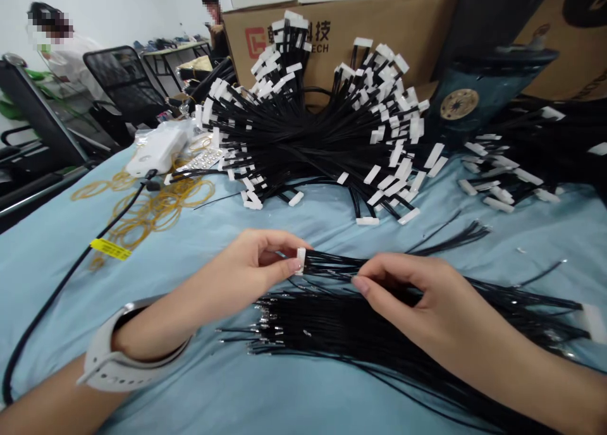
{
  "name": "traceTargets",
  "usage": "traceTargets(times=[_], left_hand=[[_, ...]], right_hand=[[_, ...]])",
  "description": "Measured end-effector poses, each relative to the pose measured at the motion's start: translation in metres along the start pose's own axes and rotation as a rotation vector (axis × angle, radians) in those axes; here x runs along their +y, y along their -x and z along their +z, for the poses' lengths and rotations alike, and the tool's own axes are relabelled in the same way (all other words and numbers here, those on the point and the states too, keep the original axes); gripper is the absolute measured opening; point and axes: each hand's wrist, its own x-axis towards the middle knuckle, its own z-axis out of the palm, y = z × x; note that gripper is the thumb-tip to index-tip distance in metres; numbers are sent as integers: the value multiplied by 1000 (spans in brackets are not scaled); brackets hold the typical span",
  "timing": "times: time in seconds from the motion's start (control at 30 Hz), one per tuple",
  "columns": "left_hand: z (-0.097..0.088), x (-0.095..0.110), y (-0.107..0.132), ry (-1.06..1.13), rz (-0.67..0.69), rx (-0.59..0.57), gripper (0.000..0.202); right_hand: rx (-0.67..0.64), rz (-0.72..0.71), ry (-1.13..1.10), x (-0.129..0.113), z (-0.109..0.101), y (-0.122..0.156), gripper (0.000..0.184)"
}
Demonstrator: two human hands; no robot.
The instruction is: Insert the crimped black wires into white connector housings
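**Left hand (251,261) and right hand (408,296) at a white plastic connector (300,261)**

The left hand pinches the connector between thumb and forefinger. The right hand closes narrowly on the black wires (332,265) running from it, just beside the connector. Both hands lie directly above a loose wire bundle (332,324) on a light-blue cloth (199,397); the bundle's near ends show bare metal terminals and remain without connectors. Well beyond the hands, a large fanned wire bundle (322,138) already carries white connectors at its ends, as does a smaller wire pile (502,182) to the right. A white watch strap (114,353) circles the left wrist, and amber rubber bands (152,207) lie farther left on the cloth.
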Motion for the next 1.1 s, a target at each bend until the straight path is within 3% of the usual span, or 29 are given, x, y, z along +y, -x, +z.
traceTargets(times=[0.17, 0.37, 0.63, 0.9, 1.1], left_hand=[[-1, 4, 0, -42, -33, 36, 14], [2, 3, 2, -33, -36, 8, 15], [6, 7, 7, -22, -62, -15, 16], [12, 8, 7, -34, -69, -35, 16], [10, 6, 7, -95, -62, -21, 18]], right_hand=[[-80, -136, 96, -3, -5, 1, 19], [92, -336, 359, -4, 1, 8, 26], [134, -190, 56, -6, 6, 2, 16], [96, -167, 44, -7, 8, 0, 17], [99, -248, 99, -4, 8, 0, 16]])
